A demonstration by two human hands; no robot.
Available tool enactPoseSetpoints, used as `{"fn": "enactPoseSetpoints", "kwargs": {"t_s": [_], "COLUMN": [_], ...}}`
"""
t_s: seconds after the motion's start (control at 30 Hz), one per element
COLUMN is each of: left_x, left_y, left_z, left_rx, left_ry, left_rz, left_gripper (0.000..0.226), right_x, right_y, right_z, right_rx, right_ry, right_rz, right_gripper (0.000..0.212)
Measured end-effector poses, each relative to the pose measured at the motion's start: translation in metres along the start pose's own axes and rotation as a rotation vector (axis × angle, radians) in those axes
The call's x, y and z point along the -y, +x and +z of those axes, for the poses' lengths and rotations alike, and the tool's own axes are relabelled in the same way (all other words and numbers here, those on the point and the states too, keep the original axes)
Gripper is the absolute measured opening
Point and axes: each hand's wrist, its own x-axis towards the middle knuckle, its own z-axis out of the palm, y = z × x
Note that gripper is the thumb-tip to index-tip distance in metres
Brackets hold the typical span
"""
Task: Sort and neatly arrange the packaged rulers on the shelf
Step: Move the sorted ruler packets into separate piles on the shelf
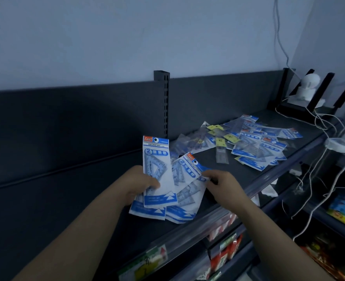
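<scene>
Left hand: my left hand (143, 183) grips a fan of blue-and-white ruler packs (157, 179) low down, thumb across the front pack.
Right hand: my right hand (220, 181) pinches the top corner of the tilted pack (187, 169), which sits askew in the fan.
Step in hand: I judge this to be squaring the bundle. I'd swing the tilted pack upright until its header lines up with the front pack's, then tap the bottom edges level on the shelf.
Grip care: the sleeves look slick, so I'd loosen the left thumb only a little, or the fan may slide apart.
Front edge: the shelf's clear rail (208, 222) runs just under the bundle; a dropped pack could go over it onto the goods below (228, 250).
Open room: bare shelf (66, 199) lies to the left, a good spot for a neat stack.
Loose pile: unsorted packs (248, 142) are scattered farther right, some overlapping.
Far limits: the slotted post (161, 102) and back panel (66, 110) bound the reach; white cables (319, 122) trail near the pile's right end and could snag.
</scene>
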Motion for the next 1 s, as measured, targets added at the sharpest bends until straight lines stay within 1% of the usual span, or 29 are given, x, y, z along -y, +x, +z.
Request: {"fn": "enactPoseSetpoints", "kwargs": {"t_s": [0.07, 0.13, 0.23, 0.37, 0.43, 0.5, 0.57, 0.6, 0.67, 0.73, 0.8, 0.87, 1.0], "left_x": [0.005, 0.009, 0.015, 0.02, 0.022, 0.022, 0.021, 0.02, 0.02, 0.018, 0.016, 0.013, 0.006], "left_y": [-0.003, -0.006, -0.009, -0.016, -0.021, -0.026, -0.031, -0.033, -0.034, -0.036, -0.036, -0.036, -0.034], "left_z": [-0.005, -0.011, -0.019, -0.025, -0.026, -0.024, -0.021, -0.018, -0.012, -0.005, 0.001, 0.004, -0.004], "left_rx": [-0.023, -0.034, -0.06, -0.146, -0.155, -0.143, -0.135, -0.13, -0.12, -0.111, -0.118, -0.129, -0.105], "left_ry": [-0.016, -0.044, -0.107, -0.09, -0.108, -0.156, -0.179, -0.184, -0.188, -0.194, -0.174, -0.143, -0.027], "left_rz": [-0.005, -0.004, 0.015, 0.042, 0.018, -0.026, -0.045, -0.048, -0.062, -0.077, -0.083, -0.079, -0.062], "left_gripper": [0.027, 0.026, 0.024, 0.014, 0.016, 0.025, 0.028, 0.028, 0.029, 0.031, 0.034, 0.033, 0.037], "right_x": [0.002, 0.005, 0.008, 0.021, 0.029, 0.033, 0.031, 0.03, 0.029, 0.027, 0.025, 0.024, 0.021], "right_y": [-0.001, -0.002, -0.001, -0.002, -0.004, -0.005, -0.005, -0.006, -0.005, -0.004, 0.0, 0.006, 0.025], "right_z": [0.001, 0.005, 0.014, 0.019, 0.021, 0.023, 0.024, 0.024, 0.023, 0.022, 0.017, 0.009, -0.005], "right_rx": [0.012, 0.045, 0.108, 0.21, 0.238, 0.245, 0.262, 0.274, 0.291, 0.329, 0.357, 0.361, 0.216], "right_ry": [-0.023, -0.099, -0.202, -0.181, -0.126, -0.101, -0.098, -0.108, -0.149, -0.177, -0.098, 0.021, 0.15], "right_rz": [0.025, 0.039, 0.036, -0.075, -0.112, -0.125, -0.13, -0.14, -0.181, -0.191, -0.185, -0.133, -0.056], "right_gripper": [0.029, 0.024, 0.039, 0.04, 0.04, 0.052, 0.065, 0.066, 0.059, 0.043, 0.033, 0.02, 0.03]}}
